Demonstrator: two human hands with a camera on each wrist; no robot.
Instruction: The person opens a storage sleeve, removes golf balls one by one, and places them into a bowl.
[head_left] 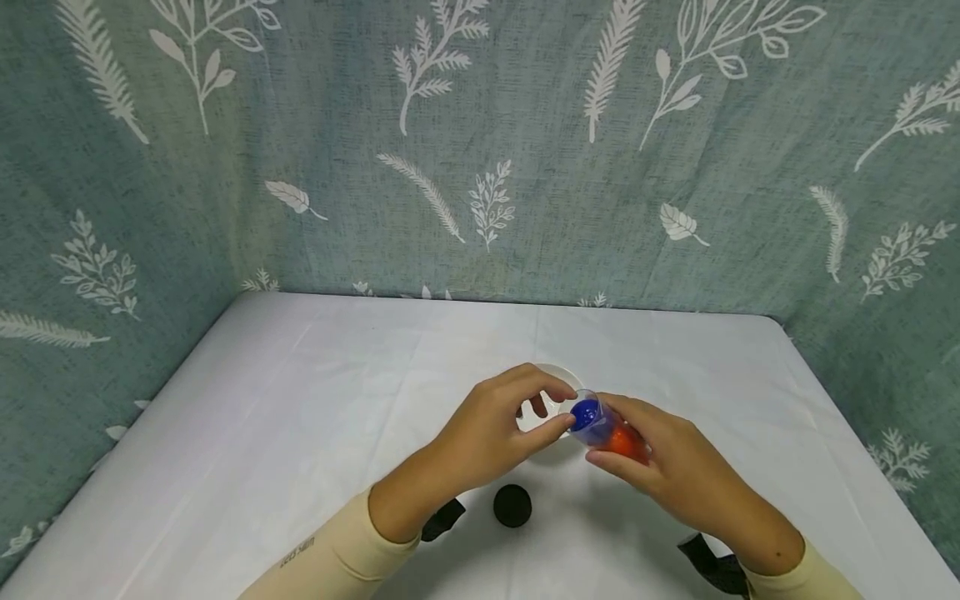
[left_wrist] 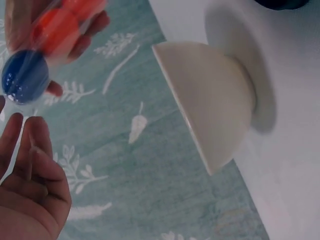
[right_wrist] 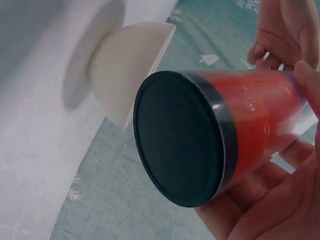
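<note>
Clear plastic tube [head_left: 609, 430], tilted over the white bowl [head_left: 558, 374], is gripped by the right hand [head_left: 660, 458]; a blue ball [head_left: 585, 411] sits at its mouth. Left hand [head_left: 487, 433] fingers [head_left: 551, 392] curl loosely there, contact unclear. Hands hide most of the bowl; a black lid [head_left: 512, 505] lies on the surface [head_left: 300, 400].

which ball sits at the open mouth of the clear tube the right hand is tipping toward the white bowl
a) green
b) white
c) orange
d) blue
d: in the head view the blue ball sits at the open mouth of the clear tube gripped by the right hand, with orange balls behind it, beside the left hand over the white bowl.
</note>
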